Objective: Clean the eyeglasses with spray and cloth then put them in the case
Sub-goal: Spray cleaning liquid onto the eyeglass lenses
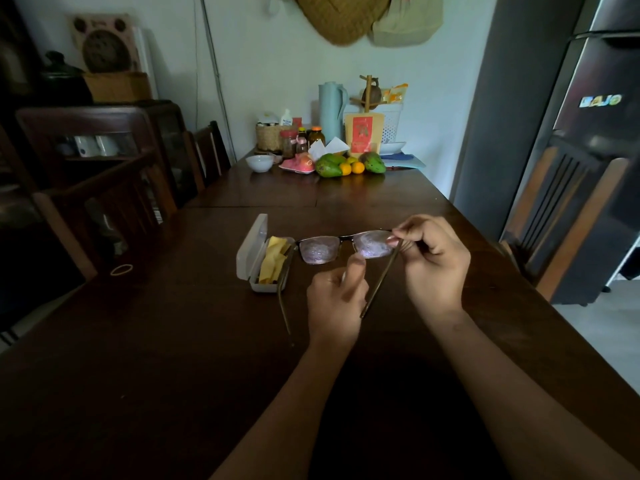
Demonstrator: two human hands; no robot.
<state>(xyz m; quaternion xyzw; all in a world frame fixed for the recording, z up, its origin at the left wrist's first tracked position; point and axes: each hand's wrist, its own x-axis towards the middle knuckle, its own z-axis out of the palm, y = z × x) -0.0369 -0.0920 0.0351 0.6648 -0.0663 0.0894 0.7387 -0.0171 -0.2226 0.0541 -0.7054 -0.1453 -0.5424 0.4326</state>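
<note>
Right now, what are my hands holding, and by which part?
Your right hand pinches the eyeglasses at the frame's right hinge. Your left hand is curled just below them; whether it holds anything cannot be told.

Wet eyeglasses point(320, 249), unfolded, beside open case point(247, 252) holding cloth point(273, 259).

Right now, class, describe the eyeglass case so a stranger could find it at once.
Start at the long dark wooden table. Near its middle, left of the held eyeglasses, lies the case. It alone is pale plastic, lid open, with a yellow cloth inside.
</note>
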